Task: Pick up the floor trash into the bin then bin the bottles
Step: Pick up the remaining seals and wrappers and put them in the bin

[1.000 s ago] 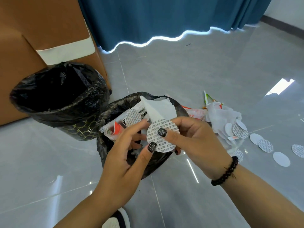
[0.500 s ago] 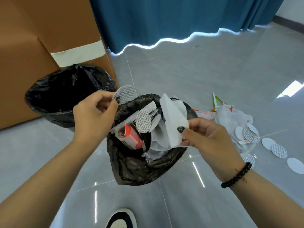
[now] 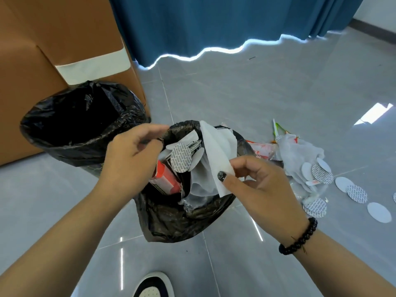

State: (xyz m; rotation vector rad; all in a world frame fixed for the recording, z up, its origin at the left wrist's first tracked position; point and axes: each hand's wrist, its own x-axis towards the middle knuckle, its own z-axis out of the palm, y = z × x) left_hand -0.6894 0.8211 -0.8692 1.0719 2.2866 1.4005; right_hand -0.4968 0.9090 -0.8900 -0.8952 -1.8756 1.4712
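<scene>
Currently right hand (image 3: 257,183) pinches a white tissue (image 3: 216,151) between thumb and fingers over the overfilled black trash bag (image 3: 182,215), likely to lift it clear. Left hand (image 3: 130,159) hovers at the bag's far-left rim, fingers loosely curled, holding nothing visible; probably free after a drop, or reaching to steady the rim. Lined bin (image 3: 81,121) sits left of the bag, touching it, mouth open for transfers. Bag shows a red packet (image 3: 165,179) and patterned round seal (image 3: 181,157). More round seals (image 3: 342,185) and crumpled wrappers (image 3: 300,151) lie on the floor to the right. No bottles in view. Bin interior is dark, contents unreadable. Shoe (image 3: 153,286) cut off at the near edge.
</scene>
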